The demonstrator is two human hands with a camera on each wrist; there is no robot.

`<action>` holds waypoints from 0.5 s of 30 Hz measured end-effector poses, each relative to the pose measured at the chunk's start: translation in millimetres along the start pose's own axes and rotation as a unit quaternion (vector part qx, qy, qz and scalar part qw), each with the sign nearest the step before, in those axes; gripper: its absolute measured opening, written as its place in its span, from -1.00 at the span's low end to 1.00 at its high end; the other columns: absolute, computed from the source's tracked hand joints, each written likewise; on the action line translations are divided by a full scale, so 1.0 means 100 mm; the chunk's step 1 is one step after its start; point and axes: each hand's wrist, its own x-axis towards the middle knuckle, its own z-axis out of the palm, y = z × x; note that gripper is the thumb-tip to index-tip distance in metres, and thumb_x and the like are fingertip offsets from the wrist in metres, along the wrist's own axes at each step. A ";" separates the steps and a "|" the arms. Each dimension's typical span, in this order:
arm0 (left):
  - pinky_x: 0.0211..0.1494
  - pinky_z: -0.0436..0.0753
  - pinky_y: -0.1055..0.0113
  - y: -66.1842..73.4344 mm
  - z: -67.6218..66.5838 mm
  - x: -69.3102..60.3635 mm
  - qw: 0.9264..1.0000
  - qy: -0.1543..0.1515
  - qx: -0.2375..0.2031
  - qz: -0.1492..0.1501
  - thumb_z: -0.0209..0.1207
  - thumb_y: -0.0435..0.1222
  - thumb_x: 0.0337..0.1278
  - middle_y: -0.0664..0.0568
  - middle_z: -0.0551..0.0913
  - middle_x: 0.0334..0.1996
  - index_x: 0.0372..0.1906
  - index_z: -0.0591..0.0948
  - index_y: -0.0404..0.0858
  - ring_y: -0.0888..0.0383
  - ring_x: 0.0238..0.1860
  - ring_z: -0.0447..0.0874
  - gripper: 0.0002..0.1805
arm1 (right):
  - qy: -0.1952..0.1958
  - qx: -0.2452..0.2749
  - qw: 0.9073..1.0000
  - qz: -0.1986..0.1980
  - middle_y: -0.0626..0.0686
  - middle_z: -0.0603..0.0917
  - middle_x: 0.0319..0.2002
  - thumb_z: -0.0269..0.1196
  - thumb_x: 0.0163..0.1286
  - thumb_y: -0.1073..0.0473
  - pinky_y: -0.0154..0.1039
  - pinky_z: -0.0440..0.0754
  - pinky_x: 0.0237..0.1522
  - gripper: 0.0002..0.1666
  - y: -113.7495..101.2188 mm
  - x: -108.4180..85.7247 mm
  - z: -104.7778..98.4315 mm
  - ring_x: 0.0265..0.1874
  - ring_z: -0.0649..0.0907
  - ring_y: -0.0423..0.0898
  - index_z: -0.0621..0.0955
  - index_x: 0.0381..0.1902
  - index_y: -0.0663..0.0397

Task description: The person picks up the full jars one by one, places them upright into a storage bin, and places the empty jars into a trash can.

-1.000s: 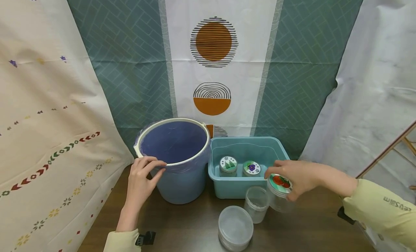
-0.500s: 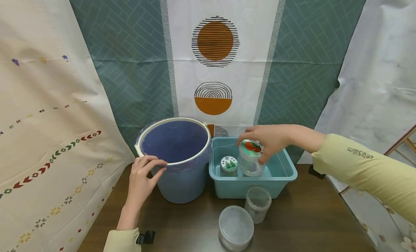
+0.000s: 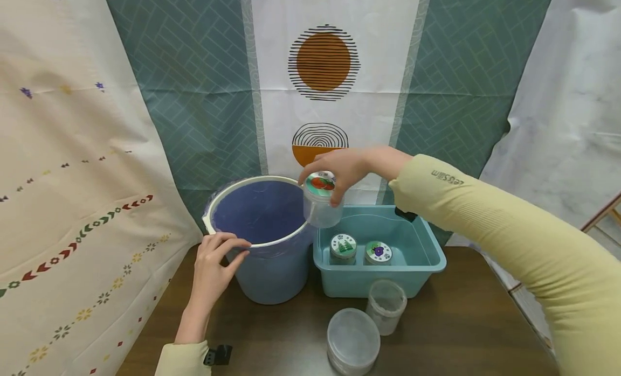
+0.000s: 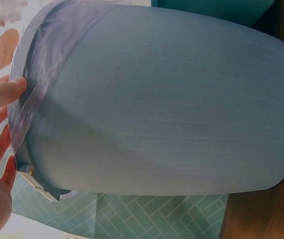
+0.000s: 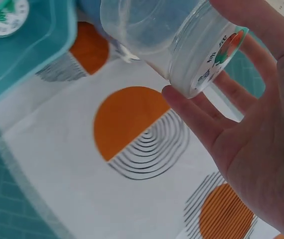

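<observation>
My right hand (image 3: 342, 168) grips a clear jar (image 3: 322, 210) by its lid, which bears a tomato label, above the right rim of the blue bucket (image 3: 271, 279). In the right wrist view the fingers of my right hand (image 5: 246, 109) curl round the lid of the tilted jar (image 5: 147, 25). My left hand (image 3: 211, 271) pinches the front left rim of the bucket; in the left wrist view the thumb of that hand (image 4: 0, 144) lies on the plastic liner (image 4: 52, 50) at the rim.
A teal basin (image 3: 368, 283) right of the bucket holds a jar with a green label (image 3: 343, 246) and one with a purple label (image 3: 378, 252). Before it on the brown table (image 3: 456, 322) stand a clear jar (image 3: 386, 308) and a wider one (image 3: 353, 338).
My right hand has carried the tomato-label jar leftward and up, from beside the basin, across it, to the bucket's rim. My left hand stays at the rim.
</observation>
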 end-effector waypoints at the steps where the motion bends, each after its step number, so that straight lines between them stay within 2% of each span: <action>1: -0.02 0.33 0.14 0.00 0.00 0.00 1.000 0.002 0.000 0.003 0.50 -0.43 -0.20 0.00 0.63 -0.26 -0.31 0.76 -0.11 0.02 -0.16 0.43 -0.74 | 0.001 -0.002 1.000 -0.002 0.02 0.41 0.36 0.49 0.08 0.08 0.13 0.44 0.30 -0.09 -0.02 0.06 -0.04 0.29 0.38 0.03 0.39 0.39 -0.34; 6: -0.02 0.32 0.15 -0.01 0.00 0.00 1.000 0.008 -0.002 0.001 0.50 -0.44 -0.22 0.01 0.62 -0.27 -0.33 0.76 -0.12 0.02 -0.18 0.42 -0.73 | -0.005 0.012 1.000 0.000 -0.03 0.30 0.44 0.46 0.14 0.14 0.08 0.37 0.38 -0.08 -0.09 0.31 -0.19 0.40 0.28 -0.01 0.35 0.43 -0.35; 10: -0.02 0.32 0.16 0.00 0.00 0.01 1.000 0.010 -0.003 0.004 0.50 -0.46 -0.23 -0.01 0.63 -0.27 -0.33 0.76 -0.13 0.01 -0.17 0.43 -0.73 | -0.005 0.052 0.998 0.021 -0.10 0.20 0.51 0.44 0.18 0.19 -0.03 0.39 0.38 -0.08 -0.14 0.48 -0.24 0.45 0.22 -0.06 0.33 0.43 -0.44; 15: -0.03 0.31 0.17 0.00 0.01 0.01 1.000 0.011 -0.003 0.010 0.51 -0.47 -0.25 -0.01 0.62 -0.29 -0.34 0.76 -0.12 0.00 -0.18 0.42 -0.72 | 0.003 0.026 0.999 0.030 -0.08 0.19 0.52 0.44 0.20 0.17 -0.05 0.38 0.39 -0.09 -0.20 0.73 -0.26 0.46 0.24 -0.05 0.33 0.43 -0.48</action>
